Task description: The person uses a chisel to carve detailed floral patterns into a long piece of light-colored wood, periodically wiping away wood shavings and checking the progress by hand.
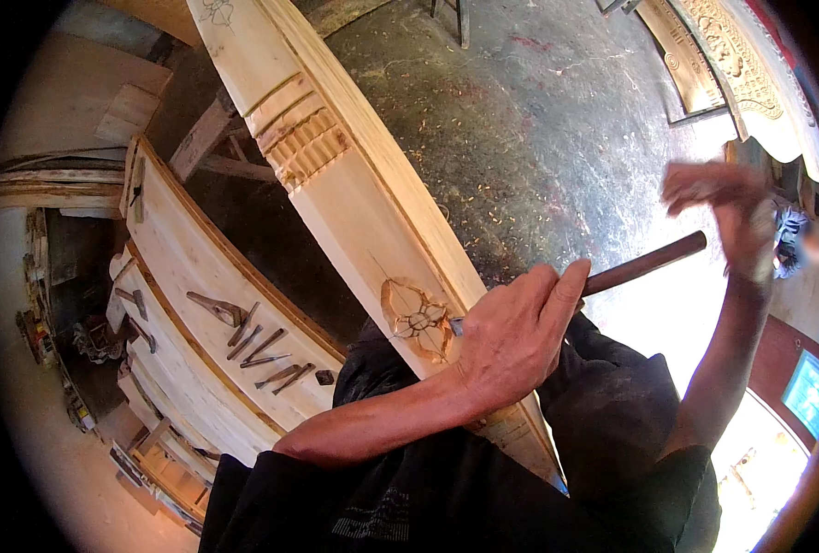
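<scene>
The left hand (515,341) grasps a chisel (649,264), centre right, its blade beside a carved flower (420,318) on a wooden beam (349,244); the right hand (727,207), upper right, is too blurred to tell its grip.

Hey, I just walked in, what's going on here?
A person's left hand holds a chisel with its blade at the edge of a flower carved into a long wooden board. The right hand is raised, blurred, apart from the chisel's handle. Farther along, there's a grooved band. More tools lie on wood to the left.
</scene>
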Demonstrator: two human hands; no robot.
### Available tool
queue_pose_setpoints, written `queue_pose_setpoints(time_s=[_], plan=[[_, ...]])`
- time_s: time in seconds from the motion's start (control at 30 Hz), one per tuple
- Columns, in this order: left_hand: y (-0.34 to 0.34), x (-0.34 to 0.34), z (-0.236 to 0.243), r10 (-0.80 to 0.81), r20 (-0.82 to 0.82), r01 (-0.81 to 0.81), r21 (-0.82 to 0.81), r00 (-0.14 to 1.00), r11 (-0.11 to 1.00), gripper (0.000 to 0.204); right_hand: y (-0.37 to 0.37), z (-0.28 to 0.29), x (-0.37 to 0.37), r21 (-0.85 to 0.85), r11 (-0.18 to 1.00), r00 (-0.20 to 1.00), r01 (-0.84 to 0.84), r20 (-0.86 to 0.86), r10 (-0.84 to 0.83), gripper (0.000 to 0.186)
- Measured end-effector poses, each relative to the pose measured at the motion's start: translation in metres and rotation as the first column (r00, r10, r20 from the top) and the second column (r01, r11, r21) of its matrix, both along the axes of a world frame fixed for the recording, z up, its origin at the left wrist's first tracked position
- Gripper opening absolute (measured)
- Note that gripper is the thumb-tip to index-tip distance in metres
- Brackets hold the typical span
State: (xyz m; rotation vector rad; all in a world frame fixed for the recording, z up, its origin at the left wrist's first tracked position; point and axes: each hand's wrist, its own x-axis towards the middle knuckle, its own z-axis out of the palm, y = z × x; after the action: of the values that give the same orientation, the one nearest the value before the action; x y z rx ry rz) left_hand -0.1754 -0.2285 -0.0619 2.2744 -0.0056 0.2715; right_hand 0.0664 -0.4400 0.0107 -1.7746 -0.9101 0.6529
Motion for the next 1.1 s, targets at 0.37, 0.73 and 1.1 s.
queue_pose_setpoints(time_s=[0.37, 0.73, 1.1], plan=[[-0.001, 0.000, -0.001, 0.092, 0.056, -0.091, -0.018, 0.994, 0.996, 0.053, 0.028, 0.010, 0.012, 0.017, 0.994, 0.991, 0.111, -0.076, -0.109, 0.120], [-0.001, -0.003, -0.004, 0.147, 0.063, -0.144, -0.060, 0.987, 0.988, 0.051, 0.050, -0.004, -0.002, 0.007, 0.997, 0.989, 0.081, -0.124, -0.079, 0.120], [0.000, -0.002, -0.001, 0.157, 0.057, -0.154, -0.056, 0.986, 0.987, 0.060, 0.064, -0.019, -0.006, 0.017, 0.974, 0.930, 0.226, -0.302, -0.211, 0.117]])
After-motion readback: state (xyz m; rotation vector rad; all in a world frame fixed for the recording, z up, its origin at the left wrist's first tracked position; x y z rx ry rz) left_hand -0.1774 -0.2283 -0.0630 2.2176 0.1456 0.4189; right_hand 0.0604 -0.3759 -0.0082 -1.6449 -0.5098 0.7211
